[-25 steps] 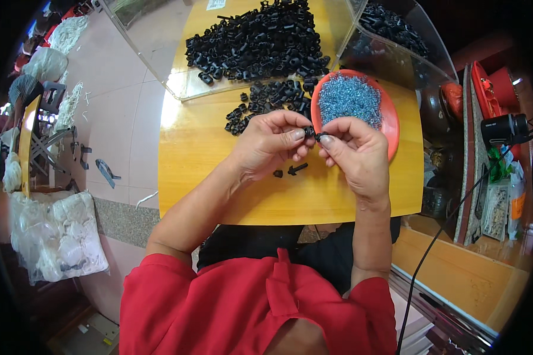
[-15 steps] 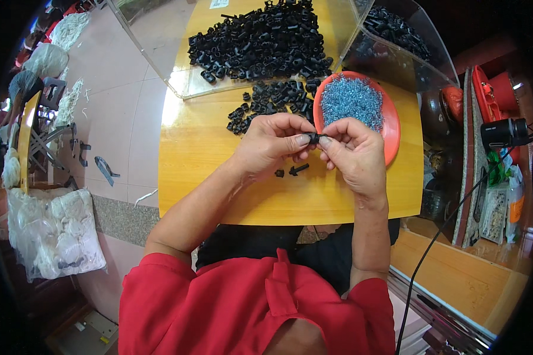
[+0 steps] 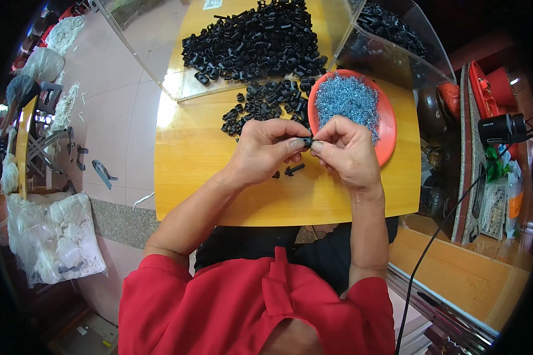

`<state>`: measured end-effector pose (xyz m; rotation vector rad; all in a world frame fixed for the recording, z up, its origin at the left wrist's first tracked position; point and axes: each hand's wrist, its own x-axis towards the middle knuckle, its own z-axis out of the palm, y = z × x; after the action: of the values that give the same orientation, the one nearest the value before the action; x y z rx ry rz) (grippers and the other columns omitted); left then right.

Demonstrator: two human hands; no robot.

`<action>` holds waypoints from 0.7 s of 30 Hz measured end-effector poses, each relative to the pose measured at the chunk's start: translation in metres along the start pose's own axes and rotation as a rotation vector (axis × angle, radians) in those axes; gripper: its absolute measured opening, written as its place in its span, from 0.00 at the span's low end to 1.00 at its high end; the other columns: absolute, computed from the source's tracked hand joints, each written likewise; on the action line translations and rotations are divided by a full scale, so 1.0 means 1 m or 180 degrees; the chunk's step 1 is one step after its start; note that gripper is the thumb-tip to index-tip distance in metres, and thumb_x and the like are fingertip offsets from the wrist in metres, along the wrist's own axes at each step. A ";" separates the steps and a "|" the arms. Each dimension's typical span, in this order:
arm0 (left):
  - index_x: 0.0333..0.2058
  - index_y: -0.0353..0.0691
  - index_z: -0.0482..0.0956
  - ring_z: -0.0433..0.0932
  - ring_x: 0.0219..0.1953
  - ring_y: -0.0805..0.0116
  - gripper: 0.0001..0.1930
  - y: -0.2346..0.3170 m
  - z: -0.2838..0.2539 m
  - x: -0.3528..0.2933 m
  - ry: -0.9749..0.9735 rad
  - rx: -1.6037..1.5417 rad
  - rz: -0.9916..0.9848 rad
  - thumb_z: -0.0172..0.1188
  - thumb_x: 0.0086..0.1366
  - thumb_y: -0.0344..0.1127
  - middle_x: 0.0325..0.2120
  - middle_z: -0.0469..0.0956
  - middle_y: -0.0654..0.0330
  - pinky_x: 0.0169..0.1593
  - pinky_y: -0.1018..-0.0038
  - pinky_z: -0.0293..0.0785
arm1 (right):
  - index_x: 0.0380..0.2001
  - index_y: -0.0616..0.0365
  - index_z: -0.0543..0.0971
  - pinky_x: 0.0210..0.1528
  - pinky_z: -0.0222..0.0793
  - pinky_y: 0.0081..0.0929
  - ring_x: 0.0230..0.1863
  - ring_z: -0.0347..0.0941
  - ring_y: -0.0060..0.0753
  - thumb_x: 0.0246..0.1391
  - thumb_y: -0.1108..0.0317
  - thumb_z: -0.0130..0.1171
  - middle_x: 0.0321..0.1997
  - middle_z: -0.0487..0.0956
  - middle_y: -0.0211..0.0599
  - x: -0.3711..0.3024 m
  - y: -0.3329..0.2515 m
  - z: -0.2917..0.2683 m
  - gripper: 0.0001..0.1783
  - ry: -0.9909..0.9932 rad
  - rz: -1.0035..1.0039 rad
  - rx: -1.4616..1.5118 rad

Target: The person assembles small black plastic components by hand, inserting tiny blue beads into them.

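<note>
Over the yellow table [image 3: 219,204], my left hand [image 3: 265,145] pinches a small black plastic fitting [image 3: 307,142] between thumb and fingers. My right hand [image 3: 346,151] meets it from the other side, thumb and forefinger closed at the fitting's right end. Whether the right fingers also grip a separate small piece is hidden. Just below the hands lie a black stick-shaped part [image 3: 295,170] and a small black piece [image 3: 276,175]. Beyond my left hand is a loose group of small black parts [image 3: 266,99]. An orange-red plate [image 3: 387,136] heaped with small bluish metal pieces [image 3: 348,102] sits beyond my right hand.
A large heap of black parts [image 3: 254,44] lies at the far side, around a clear plastic panel [image 3: 177,94]. More black parts sit behind the clear panel at far right. A black camera [image 3: 503,129] with a cable stands at right; a bag of white material [image 3: 56,236] is left.
The hands stay together at the black fitting with only a slight shift of fingers. The whole view has moved a little, so the table and plate appear slightly further left.
</note>
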<state>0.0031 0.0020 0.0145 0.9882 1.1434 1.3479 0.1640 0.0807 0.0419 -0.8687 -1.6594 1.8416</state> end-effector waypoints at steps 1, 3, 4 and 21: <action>0.36 0.31 0.79 0.74 0.25 0.79 0.06 -0.001 0.001 0.001 0.0039 0.0070 -0.0023 0.58 0.59 0.24 0.25 0.78 0.62 0.29 0.82 0.72 | 0.24 0.61 0.75 0.24 0.60 0.12 0.24 0.66 0.10 0.45 0.79 0.58 0.23 0.73 0.23 0.001 0.001 0.000 0.03 -0.0010 -0.0022 -0.0029; 0.34 0.30 0.79 0.75 0.24 0.79 0.06 -0.003 0.003 0.002 0.0101 0.0146 0.0057 0.57 0.59 0.24 0.23 0.79 0.62 0.28 0.82 0.73 | 0.23 0.61 0.75 0.24 0.60 0.12 0.25 0.66 0.09 0.45 0.79 0.58 0.23 0.73 0.22 0.001 0.003 0.000 0.03 0.0006 0.0005 -0.0141; 0.34 0.30 0.79 0.75 0.24 0.79 0.06 -0.005 0.003 0.002 0.0103 0.0218 0.0159 0.57 0.59 0.24 0.23 0.78 0.62 0.28 0.82 0.73 | 0.23 0.61 0.75 0.24 0.60 0.12 0.25 0.65 0.09 0.45 0.79 0.58 0.23 0.73 0.22 0.001 0.004 -0.001 0.03 0.0012 0.0017 -0.0199; 0.35 0.31 0.78 0.74 0.24 0.79 0.05 -0.003 0.003 0.000 0.0113 0.0360 0.0294 0.56 0.60 0.23 0.25 0.78 0.61 0.28 0.82 0.71 | 0.31 0.64 0.76 0.28 0.72 0.14 0.26 0.75 0.20 0.47 0.72 0.64 0.26 0.77 0.32 0.011 0.015 -0.015 0.09 -0.0574 0.0003 0.0574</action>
<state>0.0066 0.0022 0.0119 1.1143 1.2245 1.3909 0.1688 0.0970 0.0247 -0.6442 -1.5655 2.0850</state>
